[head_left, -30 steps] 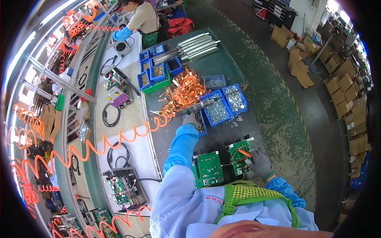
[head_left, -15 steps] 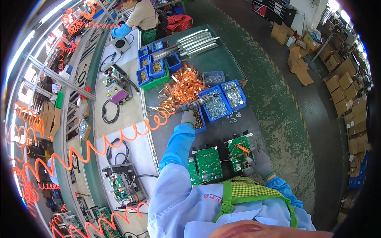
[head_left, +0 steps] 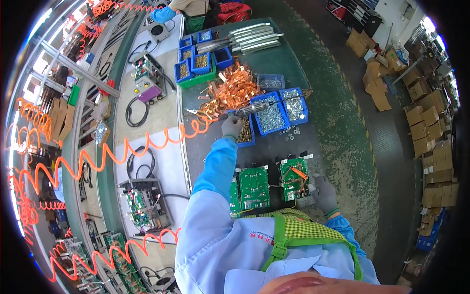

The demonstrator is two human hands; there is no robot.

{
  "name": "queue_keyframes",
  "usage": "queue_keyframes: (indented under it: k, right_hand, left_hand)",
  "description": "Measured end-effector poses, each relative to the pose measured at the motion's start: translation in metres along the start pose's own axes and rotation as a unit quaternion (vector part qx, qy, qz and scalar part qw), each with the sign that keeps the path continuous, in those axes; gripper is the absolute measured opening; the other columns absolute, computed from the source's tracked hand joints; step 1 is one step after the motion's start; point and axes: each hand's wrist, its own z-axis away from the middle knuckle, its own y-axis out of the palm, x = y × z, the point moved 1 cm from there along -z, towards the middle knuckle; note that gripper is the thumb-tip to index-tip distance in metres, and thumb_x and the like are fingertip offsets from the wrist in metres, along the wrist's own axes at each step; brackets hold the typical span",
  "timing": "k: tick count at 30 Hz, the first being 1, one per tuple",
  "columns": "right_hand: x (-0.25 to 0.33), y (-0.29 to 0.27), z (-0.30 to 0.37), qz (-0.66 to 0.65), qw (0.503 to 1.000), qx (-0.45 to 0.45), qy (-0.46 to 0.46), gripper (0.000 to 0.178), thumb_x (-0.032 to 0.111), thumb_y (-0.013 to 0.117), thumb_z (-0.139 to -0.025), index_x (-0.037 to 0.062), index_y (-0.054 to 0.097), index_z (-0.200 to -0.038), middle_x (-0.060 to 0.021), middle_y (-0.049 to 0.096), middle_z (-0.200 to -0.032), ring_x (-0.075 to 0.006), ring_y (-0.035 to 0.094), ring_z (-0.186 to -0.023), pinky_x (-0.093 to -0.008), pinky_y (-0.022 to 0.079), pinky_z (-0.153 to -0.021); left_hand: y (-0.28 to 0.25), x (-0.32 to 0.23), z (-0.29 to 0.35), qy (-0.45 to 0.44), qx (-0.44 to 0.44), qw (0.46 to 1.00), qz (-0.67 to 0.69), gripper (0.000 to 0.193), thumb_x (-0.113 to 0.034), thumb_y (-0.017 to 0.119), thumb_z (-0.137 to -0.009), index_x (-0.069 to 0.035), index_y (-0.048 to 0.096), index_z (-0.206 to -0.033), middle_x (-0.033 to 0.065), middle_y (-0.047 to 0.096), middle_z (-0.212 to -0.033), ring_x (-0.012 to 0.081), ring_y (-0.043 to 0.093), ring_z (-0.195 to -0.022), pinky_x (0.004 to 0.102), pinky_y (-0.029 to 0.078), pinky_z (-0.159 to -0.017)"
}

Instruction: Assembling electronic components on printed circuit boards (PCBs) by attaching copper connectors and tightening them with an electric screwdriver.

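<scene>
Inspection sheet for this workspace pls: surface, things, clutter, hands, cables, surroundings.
Surface: dark bench, carrying blue bins.
Job's things: green boards, orange-handled tool on the right one; power tool lying over bins.
Clutter: loose washers beside the bins; copper heap.
Hands: left hand by the power tool's left end, grip unclear; right hand beside the right board, contact unclear.
Cables: black cable at left; orange hose, coiled.
Surroundings: cartons at right; co-worker at top.

Gloves point(head_left: 232, 126) — matt cloth; copper strips point(head_left: 236, 89) — glossy metal.
</scene>
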Motion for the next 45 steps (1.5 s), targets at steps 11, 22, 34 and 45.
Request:
queue_keyframes:
  k: [11, 22, 34, 45]
  right_hand:
    - [0.013, -0.009, -0.004, -0.039, 0.999, -0.032, -0.014, 0.040, 0.030, 0.058, -0.084, 0.0062, 0.049, -0.115, -0.0161, 0.056, -0.098, -0.0308, 0.058, -0.073, -0.0396, 0.046, -0.062]
    - [0.002, -0.008, 0.007, -0.053, 0.998, 0.015, 0.037, 0.043, 0.033, 0.056, -0.085, 0.0068, 0.048, -0.118, -0.0167, 0.055, -0.106, -0.0331, 0.059, -0.085, -0.0397, 0.047, -0.069]
    - [0.025, -0.015, -0.020, -0.010, 0.998, 0.030, -0.053, 0.036, 0.030, 0.057, -0.084, 0.0092, 0.052, -0.113, -0.0132, 0.055, -0.102, -0.0322, 0.057, -0.086, -0.0414, 0.046, -0.071]
    - [0.053, 0.028, -0.070, 0.183, 0.932, 0.039, -0.309, 0.021, 0.018, 0.060, -0.075, 0.0128, 0.060, -0.096, -0.0060, 0.054, -0.104, -0.0262, 0.052, -0.097, -0.0392, 0.044, -0.079]
  left_hand:
    - [-0.006, -0.006, 0.026, -0.205, 0.108, 0.752, 0.618, 0.015, -0.015, 0.053, -0.084, -0.006, 0.051, -0.096, 0.0108, 0.059, -0.092, 0.0271, 0.062, -0.086, 0.0348, 0.058, -0.064]
    - [0.001, 0.020, -0.004, -0.167, 0.137, 0.770, 0.601, 0.014, -0.018, 0.046, -0.092, -0.005, 0.053, -0.091, 0.0065, 0.056, -0.082, 0.0216, 0.059, -0.074, 0.0273, 0.053, -0.052]
    - [-0.027, 0.002, -0.007, -0.211, 0.199, 0.709, 0.642, 0.016, -0.022, 0.044, -0.092, -0.008, 0.051, -0.087, 0.0031, 0.053, -0.077, 0.0166, 0.049, -0.061, 0.0209, 0.040, -0.043]
    - [-0.079, -0.095, 0.063, 0.019, 0.319, 0.432, 0.844, 0.020, -0.021, 0.051, -0.089, -0.003, 0.057, -0.096, 0.0066, 0.060, -0.088, 0.0096, 0.050, -0.059, 0.0177, 0.044, -0.047]
